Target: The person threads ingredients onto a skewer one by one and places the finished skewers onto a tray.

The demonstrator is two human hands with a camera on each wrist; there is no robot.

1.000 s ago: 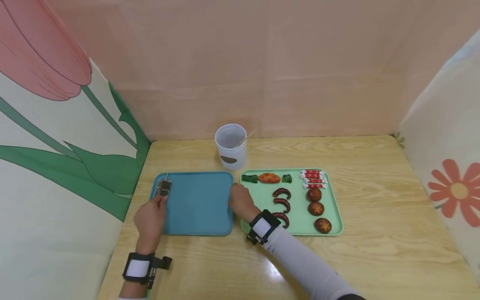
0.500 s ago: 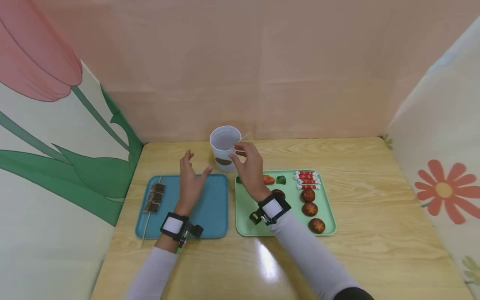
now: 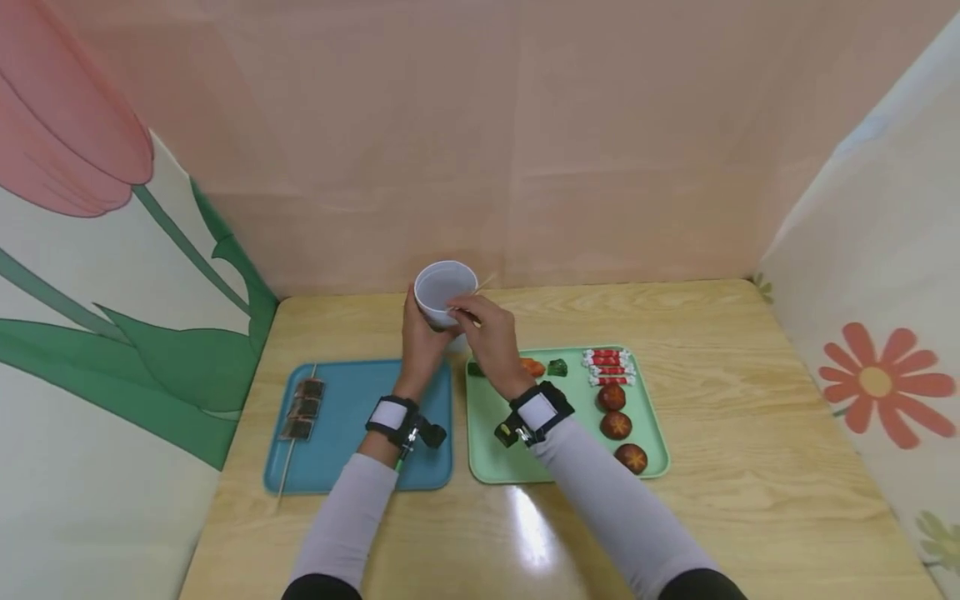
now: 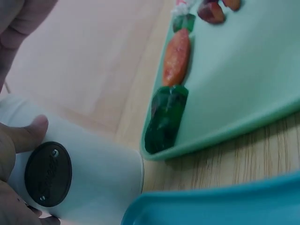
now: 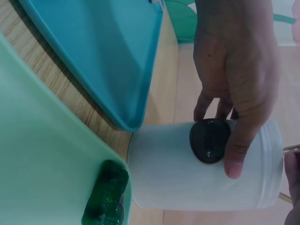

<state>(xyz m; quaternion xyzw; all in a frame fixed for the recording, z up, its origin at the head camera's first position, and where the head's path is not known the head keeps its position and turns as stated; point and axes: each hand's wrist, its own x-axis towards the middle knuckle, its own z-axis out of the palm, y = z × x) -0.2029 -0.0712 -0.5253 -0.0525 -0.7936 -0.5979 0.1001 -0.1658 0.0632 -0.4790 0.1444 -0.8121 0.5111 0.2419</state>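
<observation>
My left hand [image 3: 422, 346] grips a white cup [image 5: 164, 164] with a dark oval label, its thumb beside the label in the right wrist view. The cup stands behind the two trays. At its rim, my right hand [image 3: 491, 337] pinches a thin wooden skewer [image 3: 486, 282], whose end sticks out past the fingers. Only the right fingertips show in the right wrist view. On the blue tray [image 3: 367, 433] lies a skewer threaded with several brown pieces [image 3: 303, 408], its bare end reaching over the front edge.
A green tray [image 3: 502, 454] sits to the right, holding an orange piece [image 4: 177, 56], green pieces [image 4: 166, 117], red-and-white sticks [image 3: 609, 367] and round brown mushrooms [image 3: 616, 426]. A pink wall covering [image 3: 637, 167] rises behind the table [image 3: 750, 433].
My left hand has released the brown-piece skewer on the blue tray and moved right to the cup. My right hand has risen from between the trays to the cup's rim.
</observation>
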